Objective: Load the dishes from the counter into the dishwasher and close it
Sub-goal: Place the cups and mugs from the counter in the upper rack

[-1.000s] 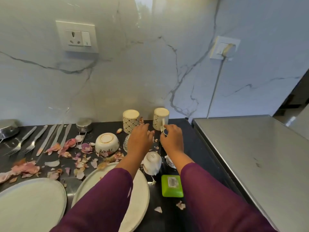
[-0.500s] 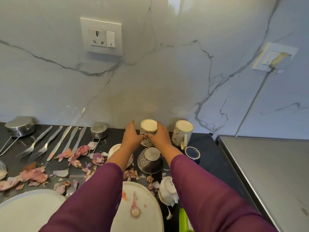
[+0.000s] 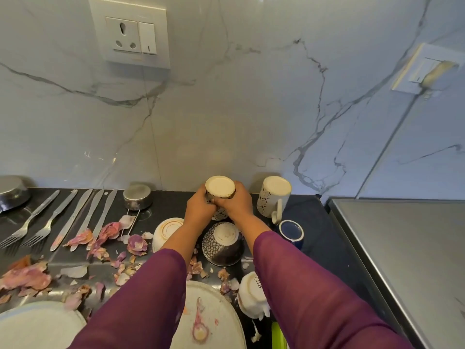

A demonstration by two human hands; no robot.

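Note:
Both my hands wrap around an upturned patterned mug [image 3: 220, 186] at the back of the black counter [image 3: 319, 238]. My left hand [image 3: 200, 209] grips its left side and my right hand [image 3: 235, 204] grips its right side. A second upturned patterned mug [image 3: 274, 196] stands just to the right. In front of my hands lie an upturned dark patterned bowl [image 3: 222, 244], an upturned white bowl [image 3: 167, 231], a small blue cup [image 3: 291, 231] and a white cup [image 3: 251, 294]. Two white plates [image 3: 216, 316] [image 3: 37, 328] sit at the near edge.
Forks and knives [image 3: 60, 222] lie in a row at the left, beside a small steel bowl [image 3: 138, 196] and a larger steel bowl [image 3: 12, 192]. Onion peels [image 3: 27, 275] are scattered over the counter. A steel surface [image 3: 402, 260] fills the right. A green object [image 3: 278, 336] lies near the bottom edge.
My hands moved from the right-hand mug and blue cup over to the left patterned mug and closed around it. The view tilted down and came closer to the counter.

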